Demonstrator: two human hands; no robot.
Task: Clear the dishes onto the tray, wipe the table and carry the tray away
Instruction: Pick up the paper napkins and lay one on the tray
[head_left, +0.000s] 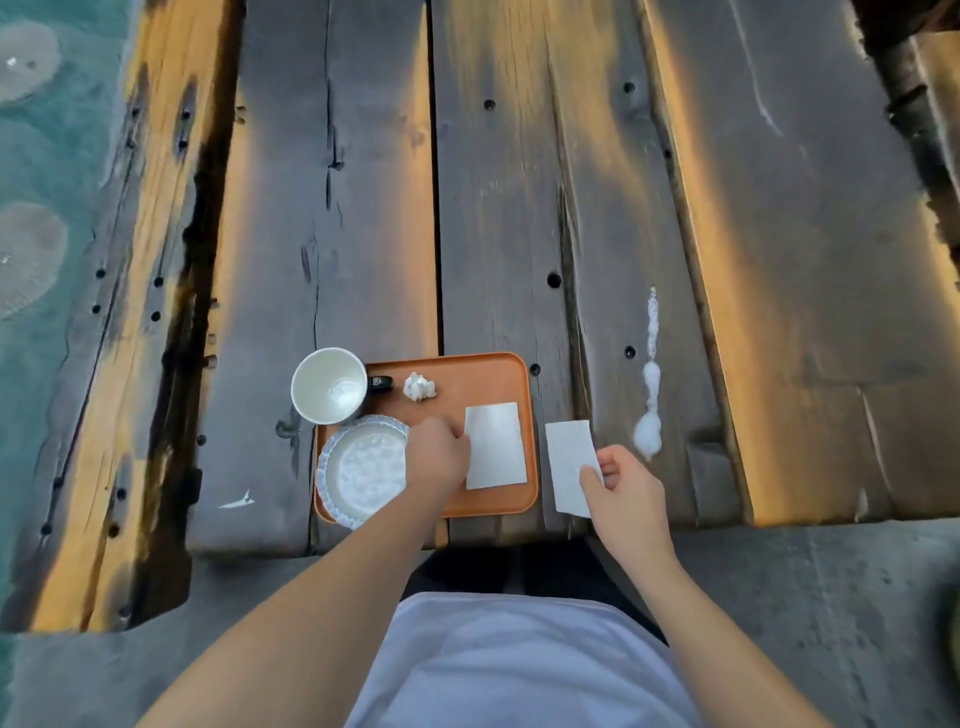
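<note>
**Asker:** Where are we, and what is laid out?

**Onlooker:** Dark, weathered planks with bolt holes and deep cracks make up the surface (519, 208), lit in warm amber streaks. Near its front edge sits an orange tray (467, 371). On the tray are a white cup (328, 384) with a dark handle, standing at the far left corner and overhanging the rim, a pale patterned plate (361, 470) at the near left, a small crumpled tissue (419, 386), and a flat white napkin (493, 447).

**Asker:** What are the hands doing?

**Onlooker:** The left hand (436, 454) is curled over the tray, its fingers bunched at the left edge of the flat napkin; whether it actually grips the napkin I cannot tell. The right hand (621, 483) pinches a second white napkin (569, 465) between thumb and fingers, just right of the tray, above the wood.

**Asker:** Is the table clean yet?

**Onlooker:** No. A white spill (649, 415) trails down the plank to the right of the tray, pooling in a blob near the right hand. A small white smear (236, 501) marks the wood to the left.

**Asker:** What might go wrong?

**Onlooker:** My guess: the thin napkin could snag or shred on the rough grain, and wiping may push the spill into a crack. The cup, perched at the corner, could tip when the tray is lifted.
</note>
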